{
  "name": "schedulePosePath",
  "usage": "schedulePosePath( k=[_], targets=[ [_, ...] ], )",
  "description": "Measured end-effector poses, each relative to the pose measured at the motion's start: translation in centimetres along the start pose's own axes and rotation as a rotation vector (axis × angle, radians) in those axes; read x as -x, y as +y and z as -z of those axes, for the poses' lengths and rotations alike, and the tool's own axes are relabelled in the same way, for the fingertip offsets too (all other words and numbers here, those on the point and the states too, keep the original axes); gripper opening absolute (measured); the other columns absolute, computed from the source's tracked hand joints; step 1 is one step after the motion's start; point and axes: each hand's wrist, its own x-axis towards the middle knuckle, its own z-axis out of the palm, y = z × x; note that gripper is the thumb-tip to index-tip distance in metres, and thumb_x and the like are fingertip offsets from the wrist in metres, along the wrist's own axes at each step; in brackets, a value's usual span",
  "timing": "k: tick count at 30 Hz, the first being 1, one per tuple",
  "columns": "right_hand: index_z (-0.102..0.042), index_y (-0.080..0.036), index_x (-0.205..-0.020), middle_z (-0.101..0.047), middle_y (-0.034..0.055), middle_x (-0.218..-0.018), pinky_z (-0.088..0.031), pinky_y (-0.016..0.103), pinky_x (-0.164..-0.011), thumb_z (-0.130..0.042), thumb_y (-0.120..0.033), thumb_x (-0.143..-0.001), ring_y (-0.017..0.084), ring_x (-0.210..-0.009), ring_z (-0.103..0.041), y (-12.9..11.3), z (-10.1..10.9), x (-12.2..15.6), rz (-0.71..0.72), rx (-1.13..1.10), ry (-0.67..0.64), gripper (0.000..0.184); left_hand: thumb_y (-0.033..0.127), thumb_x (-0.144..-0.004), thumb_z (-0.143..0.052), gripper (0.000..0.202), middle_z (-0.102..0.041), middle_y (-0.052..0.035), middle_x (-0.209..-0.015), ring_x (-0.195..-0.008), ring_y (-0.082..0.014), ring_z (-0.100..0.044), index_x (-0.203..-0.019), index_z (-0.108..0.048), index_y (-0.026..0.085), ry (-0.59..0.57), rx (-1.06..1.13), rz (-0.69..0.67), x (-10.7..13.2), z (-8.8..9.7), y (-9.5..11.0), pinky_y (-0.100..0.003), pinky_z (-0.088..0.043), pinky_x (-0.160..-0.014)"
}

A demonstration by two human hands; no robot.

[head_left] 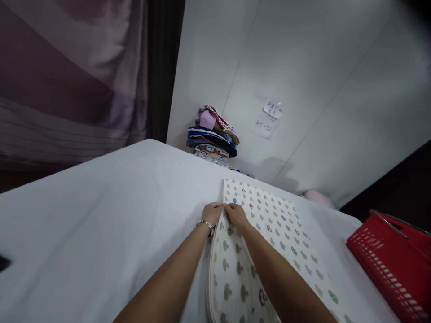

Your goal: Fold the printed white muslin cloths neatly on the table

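A cream cloth with grey and coloured mushroom-like prints (286, 224) lies folded in layers on the white-covered table (141, 193). At its left edge my left hand (213, 212), with a bracelet on the wrist, pinches the cloth. My right hand (236, 214) grips the same edge close beside it, fingers curled and thumb toward the left hand. The two hands nearly touch. Between my forearms the near part of the cloth bulges up slightly, its left edge curving toward me. My right forearm hides some of the cloth.
A stack of folded clothes (213, 137) stands at the table's far edge by the white wall (286, 54). Paper notes (267, 119) are fixed to the wall. On the right sits a red plastic basket (390, 255) with metal handles. A purple curtain (74, 72) hangs at left.
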Motion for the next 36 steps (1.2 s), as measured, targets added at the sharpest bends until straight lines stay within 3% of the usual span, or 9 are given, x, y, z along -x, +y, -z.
schedulePosePath(
  k=[7, 16, 24, 36],
  targets=[
    [-0.067, -0.014, -0.076, -0.051, -0.0029, -0.050, -0.034, 0.019, -0.047, -0.050, -0.029, -0.079, 0.008, -0.044, -0.043, -0.3, 0.3, -0.4, -0.029, -0.037, -0.052, 0.023, 0.014, -0.075, -0.056, 0.021, -0.073, -0.0032, -0.088, -0.083, -0.0136, -0.065, -0.090, -0.072, 0.014, -0.068, 0.003, -0.011, 0.2, 0.5, 0.3, -0.017, -0.047, -0.071],
    [-0.063, -0.014, -0.072, -0.051, -0.0033, -0.050, -0.036, 0.019, -0.046, -0.053, -0.023, -0.076, 0.008, -0.045, -0.046, -1.1, 0.8, 0.0, -0.020, -0.093, -0.070, 0.014, 0.018, -0.076, -0.056, 0.019, -0.071, -0.0060, -0.094, -0.087, -0.0149, -0.063, -0.090, -0.069, 0.015, -0.006, -0.092, -0.008, -0.2, 0.3, 0.1, -0.020, -0.044, -0.073],
    [-0.060, -0.015, -0.060, -0.047, -0.0048, -0.042, -0.032, 0.019, -0.043, -0.056, -0.020, -0.067, 0.008, -0.042, -0.041, -1.2, 1.0, -1.2, 0.009, -0.020, -0.063, 0.010, 0.021, -0.076, -0.056, 0.014, -0.071, -0.0056, -0.083, -0.078, -0.0151, -0.062, -0.077, -0.069, 0.015, -0.003, -0.129, 0.016, 0.0, 0.5, 0.4, -0.021, -0.042, -0.066],
    [-0.056, -0.016, -0.053, -0.044, -0.0035, -0.037, -0.030, 0.019, -0.041, -0.051, -0.025, -0.078, 0.008, -0.037, -0.039, -2.3, 1.2, -0.9, -0.002, 0.113, -0.120, 0.027, 0.023, -0.075, -0.054, 0.018, -0.071, -0.0062, -0.074, -0.071, -0.0159, -0.063, -0.065, -0.067, 0.017, -0.093, -0.110, 0.047, -0.7, 0.6, -0.2, -0.021, -0.042, -0.058]
  ],
)
